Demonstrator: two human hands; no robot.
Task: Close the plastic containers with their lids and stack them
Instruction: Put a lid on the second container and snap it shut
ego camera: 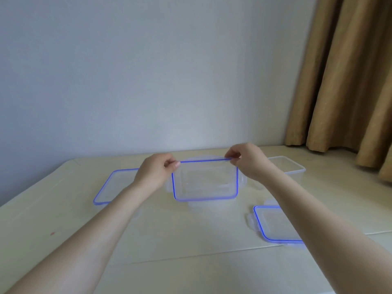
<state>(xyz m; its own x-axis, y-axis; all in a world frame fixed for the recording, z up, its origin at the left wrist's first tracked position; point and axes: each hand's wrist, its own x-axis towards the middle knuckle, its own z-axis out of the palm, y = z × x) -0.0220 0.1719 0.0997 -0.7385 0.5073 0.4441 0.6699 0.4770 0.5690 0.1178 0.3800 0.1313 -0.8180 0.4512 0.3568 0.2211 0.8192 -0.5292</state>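
Note:
A clear lid with a blue seal (204, 179) lies over a clear container in the middle of the table. My left hand (153, 174) pinches its far left corner and my right hand (249, 161) pinches its far right corner. A second blue-rimmed lid (110, 187) lies flat to the left, partly hidden by my left wrist. A third blue-rimmed lid (275, 223) lies at the front right, partly under my right forearm. An open clear container (292, 168) stands behind my right hand.
The cream table (191, 240) meets a grey-white wall at the back. Brown curtains (347, 81) hang at the right and reach the table's far right corner. A seam crosses the table near the front. A small red mark (52, 233) sits at the left.

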